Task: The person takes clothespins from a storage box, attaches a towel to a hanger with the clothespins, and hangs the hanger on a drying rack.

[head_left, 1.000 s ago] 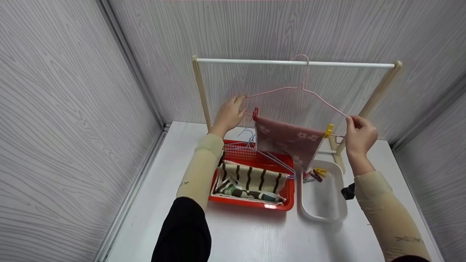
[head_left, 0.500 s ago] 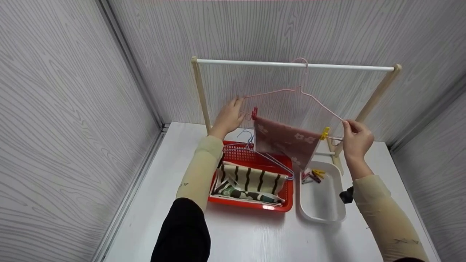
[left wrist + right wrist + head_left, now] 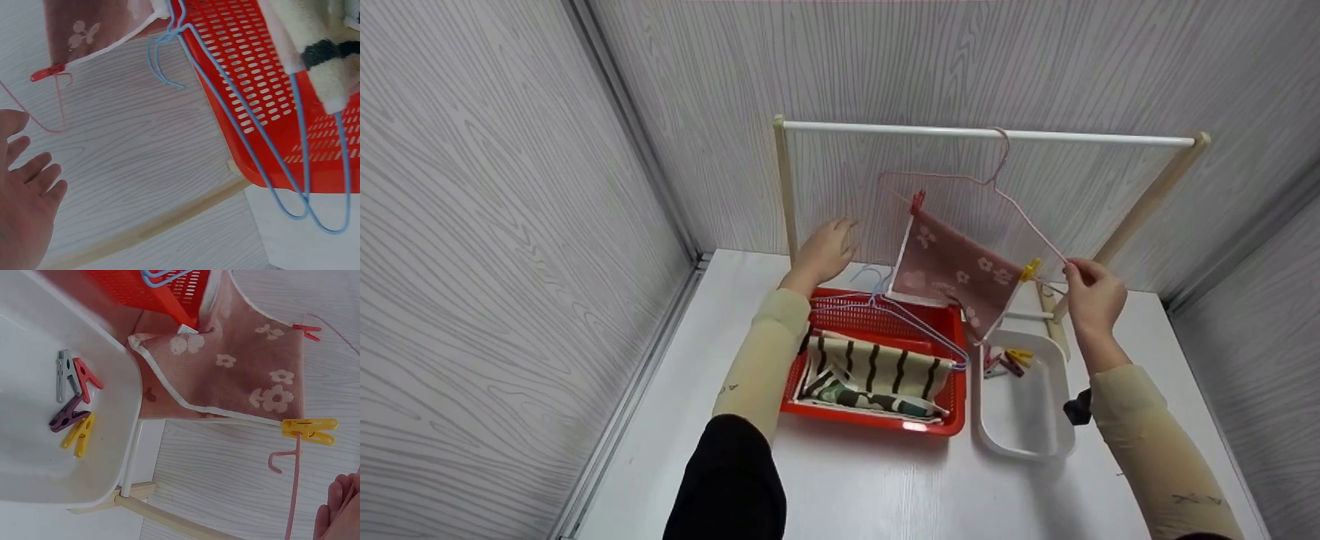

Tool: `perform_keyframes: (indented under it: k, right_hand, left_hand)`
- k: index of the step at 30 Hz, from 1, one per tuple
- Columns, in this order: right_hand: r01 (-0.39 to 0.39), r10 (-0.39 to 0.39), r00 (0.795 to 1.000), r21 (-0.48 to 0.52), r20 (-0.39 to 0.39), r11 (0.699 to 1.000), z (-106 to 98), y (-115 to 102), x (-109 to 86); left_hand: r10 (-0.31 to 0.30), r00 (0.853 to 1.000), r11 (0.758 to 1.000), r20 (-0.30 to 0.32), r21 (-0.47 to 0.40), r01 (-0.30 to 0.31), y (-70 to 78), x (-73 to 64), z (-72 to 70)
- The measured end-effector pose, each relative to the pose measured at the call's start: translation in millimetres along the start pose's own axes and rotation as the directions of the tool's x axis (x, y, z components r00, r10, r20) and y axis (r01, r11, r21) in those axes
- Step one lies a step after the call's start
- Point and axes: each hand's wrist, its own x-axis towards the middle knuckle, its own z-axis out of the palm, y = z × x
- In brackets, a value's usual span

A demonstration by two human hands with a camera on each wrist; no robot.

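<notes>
A pink clothes hanger (image 3: 1030,219) hangs by its hook on the white rail (image 3: 885,129), its left end higher than its right. A pink flowered towel (image 3: 952,262) is fastened to its lower bar by a red clothespin (image 3: 917,202) and a yellow clothespin (image 3: 1030,270). My right hand (image 3: 1096,300) pinches the hanger's right end between thumb and fingers. My left hand (image 3: 825,251) is apart from the hanger, below its left end, fingers loosely extended. In the left wrist view, that hand (image 3: 28,185) holds nothing.
A red basket (image 3: 877,429) holds folded striped and patterned towels, with blue hangers (image 3: 919,324) across it. Beside it, a white tub (image 3: 1027,442) contains several clothespins (image 3: 1012,360). The rail's wooden posts (image 3: 786,195) stand behind the basket.
My left hand has let go of the hanger's left end and dropped slightly. That end has swung up and to the right, tilting the towel. My right hand keeps its pinch.
</notes>
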Motion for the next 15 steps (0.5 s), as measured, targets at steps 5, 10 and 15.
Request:
perform_keyframes:
  k: [5, 10, 15]
  right_hand:
    - [0.051, -0.043, 0.996, -0.108, 0.075, 0.993, -1, 6, -3.2]
    - [0.07, -0.049, 0.991, -0.168, 0.126, 0.983, -2, 13, -6.7]
    - [0.015, 0.011, 0.987, -0.163, 0.16, 0.987, -6, 23, -10.5]
  left_hand:
    - [-0.053, 0.997, 0.998, 0.059, -0.026, 0.054, -17.5, -11.8, 7.6]
    - [-0.105, 0.991, 0.993, 0.083, -0.048, 0.109, -36.2, -26.0, 13.5]
    - [-0.139, 0.986, 0.987, 0.095, -0.064, 0.145, -55.1, -41.1, 16.3]
